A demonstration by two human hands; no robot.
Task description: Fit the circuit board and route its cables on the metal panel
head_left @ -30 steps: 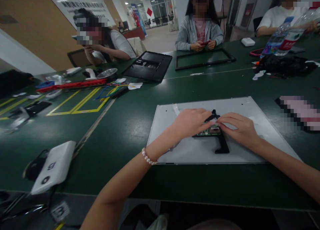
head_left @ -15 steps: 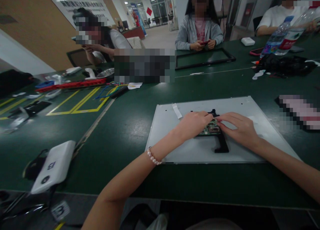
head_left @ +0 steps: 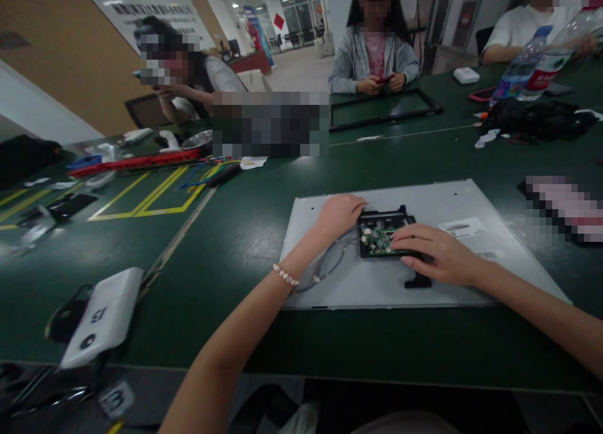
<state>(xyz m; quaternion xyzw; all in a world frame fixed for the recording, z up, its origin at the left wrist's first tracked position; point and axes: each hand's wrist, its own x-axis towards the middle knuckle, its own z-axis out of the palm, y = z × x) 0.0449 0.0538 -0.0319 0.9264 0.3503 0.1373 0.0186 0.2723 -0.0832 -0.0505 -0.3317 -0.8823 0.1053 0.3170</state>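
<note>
A green circuit board sits in a black plastic bracket, which lies on a large flat silvery panel. My right hand is over the board's right side, fingers stretched out and slightly apart, fingertips resting on or just above it. At the bracket's upper left corner is my left hand, its fingers bent and pressed together; whatever they pinch, if anything, is hidden. Grey cables run from the board's left side and curve across the panel beneath my left forearm. A pale label shows on the panel's right.
A white device stands at the table's left front edge. A pixelated phone-like object lies right of the panel. Farther back are a black frame, bottles, a black bag and red strips. Several people sit around the table.
My left hand has moved left off the board to the bracket's corner. The right hand has shifted down, its fingers now spread over the board. The cables and label have come into view.
</note>
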